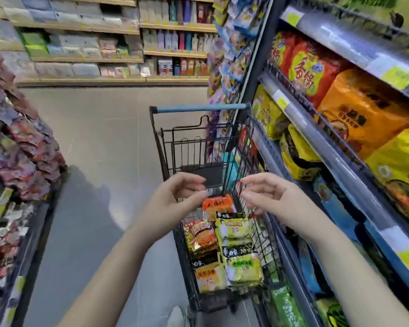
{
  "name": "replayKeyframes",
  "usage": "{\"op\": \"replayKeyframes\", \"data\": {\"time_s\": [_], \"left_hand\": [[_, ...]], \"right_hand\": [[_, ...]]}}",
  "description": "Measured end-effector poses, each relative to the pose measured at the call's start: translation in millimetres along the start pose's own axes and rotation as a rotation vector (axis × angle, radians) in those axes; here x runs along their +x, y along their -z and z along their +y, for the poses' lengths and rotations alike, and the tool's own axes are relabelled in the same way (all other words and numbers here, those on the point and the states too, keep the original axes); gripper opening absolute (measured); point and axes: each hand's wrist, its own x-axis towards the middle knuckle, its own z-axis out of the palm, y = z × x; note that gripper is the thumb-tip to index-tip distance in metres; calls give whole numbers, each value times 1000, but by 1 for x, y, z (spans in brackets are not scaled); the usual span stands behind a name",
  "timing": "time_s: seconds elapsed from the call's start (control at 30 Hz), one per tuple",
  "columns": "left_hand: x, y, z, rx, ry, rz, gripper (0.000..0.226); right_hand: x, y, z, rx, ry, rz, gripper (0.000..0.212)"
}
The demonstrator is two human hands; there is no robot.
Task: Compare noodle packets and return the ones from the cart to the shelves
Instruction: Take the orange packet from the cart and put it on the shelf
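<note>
A black wire cart point(175, 232) with a blue handle point(198, 107) stands in front of me, close against the right shelves. Several noodle packets lie in its basket: an orange one point(219, 204) at the far end, a yellow one point(233, 228), a gold-red one point(200, 234), a yellow-green one point(242, 267) and a yellow-orange one point(207, 277). My left hand point(175, 199) and my right hand point(267, 194) hover above the basket, facing each other, fingers curled and apart. Neither hand holds anything.
Shelves on the right point(328, 147) carry large noodle multipacks in red, orange and yellow. A rack of snack bags point(17, 142) stands on the left. The grey aisle floor point(99, 142) runs ahead to far shelves of packaged goods point(85, 43).
</note>
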Motion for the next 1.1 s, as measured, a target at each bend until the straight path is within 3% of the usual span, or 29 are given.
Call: {"op": "replayKeyframes", "data": {"time_s": [0.5, 0.73, 1.1], "left_hand": [[111, -16, -73, -61, 267, 102, 26], [167, -39, -104, -64, 322, 135, 27], [267, -85, -261, 5, 577, -7, 34]], "right_hand": [[141, 30, 79, 85, -125, -153, 27], [189, 46, 120, 81, -164, -200, 45], [248, 46, 228, 116, -299, -149, 41]]}}
